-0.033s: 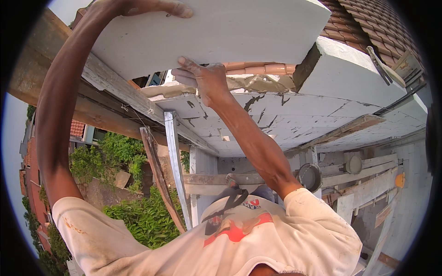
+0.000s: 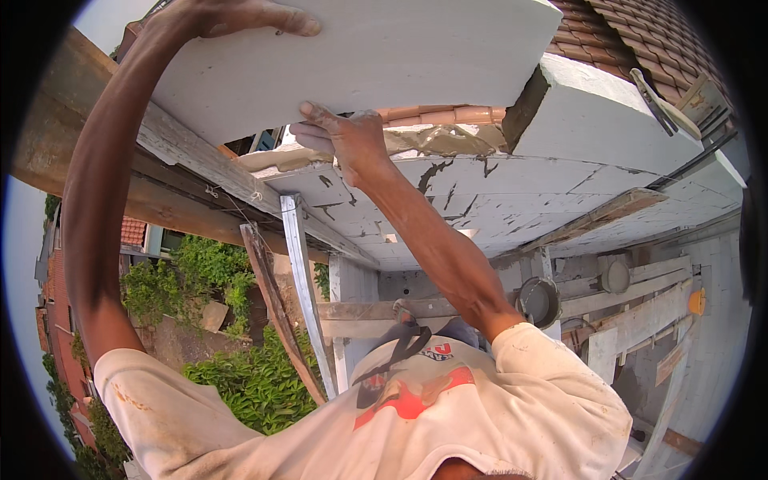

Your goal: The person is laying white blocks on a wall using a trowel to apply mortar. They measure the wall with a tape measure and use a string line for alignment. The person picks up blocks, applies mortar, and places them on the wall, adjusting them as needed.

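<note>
White block [image 2: 376,56], one large flat piece, is held overhead above the mortared wall top [image 2: 480,200]. Left hand [image 2: 240,16], arm arched high, grips its upper edge, fingers curled over. Right hand [image 2: 340,136], arm stretched straight, presses its lower edge, fingertips hidden beneath. Terracotta roof tiles [image 2: 640,40] are cut off at right.

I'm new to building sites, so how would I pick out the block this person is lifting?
Start at the white block wall streaked with grey mortar. Just above its top course, the left hand and right hand grip a big white block. Unlike the laid blocks beside it, its faces are clean and it hangs tilted in the air.
</note>
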Demonstrator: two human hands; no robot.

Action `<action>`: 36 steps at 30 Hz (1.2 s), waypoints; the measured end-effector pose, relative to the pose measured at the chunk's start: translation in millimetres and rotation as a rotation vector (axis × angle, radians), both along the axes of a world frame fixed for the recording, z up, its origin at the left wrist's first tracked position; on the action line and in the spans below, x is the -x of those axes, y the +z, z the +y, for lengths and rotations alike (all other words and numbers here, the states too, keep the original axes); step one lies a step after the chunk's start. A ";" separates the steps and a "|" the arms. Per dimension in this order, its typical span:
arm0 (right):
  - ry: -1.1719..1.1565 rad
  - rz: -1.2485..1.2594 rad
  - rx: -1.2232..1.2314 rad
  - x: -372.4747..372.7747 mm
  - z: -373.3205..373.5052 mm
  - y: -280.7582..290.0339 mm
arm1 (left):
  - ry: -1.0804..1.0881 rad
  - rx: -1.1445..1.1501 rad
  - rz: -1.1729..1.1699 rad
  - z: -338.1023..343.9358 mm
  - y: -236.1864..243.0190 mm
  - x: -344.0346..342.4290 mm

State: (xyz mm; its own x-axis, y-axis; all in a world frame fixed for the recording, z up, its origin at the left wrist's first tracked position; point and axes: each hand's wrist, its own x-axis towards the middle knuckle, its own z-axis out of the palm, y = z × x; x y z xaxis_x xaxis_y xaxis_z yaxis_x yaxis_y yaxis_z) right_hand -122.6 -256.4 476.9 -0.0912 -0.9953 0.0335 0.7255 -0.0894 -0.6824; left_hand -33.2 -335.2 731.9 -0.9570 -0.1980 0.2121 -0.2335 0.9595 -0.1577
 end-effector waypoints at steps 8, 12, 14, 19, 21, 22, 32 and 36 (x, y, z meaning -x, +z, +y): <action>0.039 -0.054 -0.105 -29.1 21.8 -18.7 | 0.388 -0.012 -0.041 -4.1 -43.4 -44.4; -0.005 0.012 -0.093 -31.8 27.7 -25.6 | 0.288 0.092 0.088 -11.8 -59.2 -50.7; -0.038 0.039 -0.066 -30.3 27.3 -25.7 | 0.362 0.023 0.006 -3.6 -51.9 -43.1; 0.267 0.472 -0.163 11.8 39.7 -21.2 | 0.421 -0.167 -0.063 2.9 -53.1 -37.8; -0.223 1.154 0.395 54.1 58.7 0.0 | 0.391 -0.101 -0.035 -2.3 -77.3 -39.7; -0.398 1.332 0.586 84.3 78.7 32.9 | 0.422 -0.067 -0.035 9.4 -78.5 -52.9; 0.239 2.168 0.489 179.9 30.2 168.5 | 0.435 -0.027 -0.001 -5.9 -105.4 -61.1; 0.212 2.193 0.688 176.3 -10.3 138.6 | 0.436 -0.079 -0.046 14.0 -98.2 -62.8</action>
